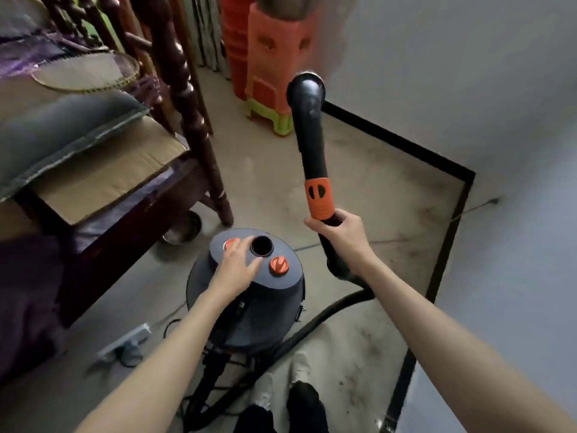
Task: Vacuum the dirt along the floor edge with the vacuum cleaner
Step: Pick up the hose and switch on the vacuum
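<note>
The vacuum wand (313, 145) is gripped at its lower end by the right hand (338, 231), whose fingers (315, 225) are curled round the black tube just below the orange collar (320, 198). The wand's long axis is seen running up and away from the hand, tilted slightly left, so the nozzle head (306, 89) is held in the air, well clear of the floor. The dirty floor edge (437, 195), marked by the black skirting line along the grey wall, lies to the right of and below the nozzle; dark grime is seen on the floor (384, 335) beside it.

The left hand (239, 264) is laid on top of the vacuum canister (249, 295), fingers spread and nearly straight, reaching toward the orange button (231, 243) at the far left of the lid; whether the button is pressed cannot be told. The hose (315, 323) is trailed from the wand to the canister.

The right hand is judged the nearer to the edge: the nozzle must be swung down and rightward.
</note>
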Demonstrator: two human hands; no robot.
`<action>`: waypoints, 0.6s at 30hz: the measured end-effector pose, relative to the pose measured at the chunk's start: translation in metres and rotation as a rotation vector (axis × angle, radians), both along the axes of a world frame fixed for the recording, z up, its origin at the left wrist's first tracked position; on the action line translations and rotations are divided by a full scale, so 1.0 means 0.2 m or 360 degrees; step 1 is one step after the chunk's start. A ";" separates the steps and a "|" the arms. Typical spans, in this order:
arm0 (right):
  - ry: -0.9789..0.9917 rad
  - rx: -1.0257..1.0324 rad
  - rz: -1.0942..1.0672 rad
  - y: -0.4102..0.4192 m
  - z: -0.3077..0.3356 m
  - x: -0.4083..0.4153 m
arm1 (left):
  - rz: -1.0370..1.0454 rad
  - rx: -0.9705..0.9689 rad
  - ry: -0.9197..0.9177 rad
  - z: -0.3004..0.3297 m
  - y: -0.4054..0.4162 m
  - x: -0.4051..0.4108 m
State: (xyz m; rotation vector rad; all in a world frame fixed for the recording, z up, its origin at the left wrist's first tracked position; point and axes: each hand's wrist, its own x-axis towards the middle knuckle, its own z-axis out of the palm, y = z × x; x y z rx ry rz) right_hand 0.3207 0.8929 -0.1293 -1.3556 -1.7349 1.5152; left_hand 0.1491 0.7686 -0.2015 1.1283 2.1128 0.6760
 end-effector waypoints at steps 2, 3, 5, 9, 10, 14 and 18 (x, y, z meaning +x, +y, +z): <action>-0.0144 0.0018 0.0148 0.05 -0.17 -0.03 | 0.0066 -0.0149 0.0128 -0.19 -0.05 0.01; -0.0218 0.0018 0.0237 0.08 -0.25 -0.05 | 0.0108 -0.0241 0.0182 -0.29 -0.07 0.02; -0.0369 0.0003 0.0406 0.11 -0.42 -0.09 | 0.0214 -0.0395 0.0217 -0.46 -0.11 0.05; -0.0556 -0.0029 0.0585 0.12 -0.72 -0.16 | 0.0396 -0.0545 0.0208 -0.72 -0.12 0.11; -0.0569 -0.0062 0.0615 0.11 -0.79 -0.17 | 0.0417 -0.0560 0.0244 -0.77 -0.12 0.12; -0.0690 -0.0128 0.0692 0.06 -0.96 -0.21 | 0.0463 -0.0496 0.0471 -0.85 -0.15 0.16; -0.0796 -0.0102 0.0644 0.05 -1.02 -0.26 | 0.0534 -0.0434 0.0547 -0.87 -0.14 0.16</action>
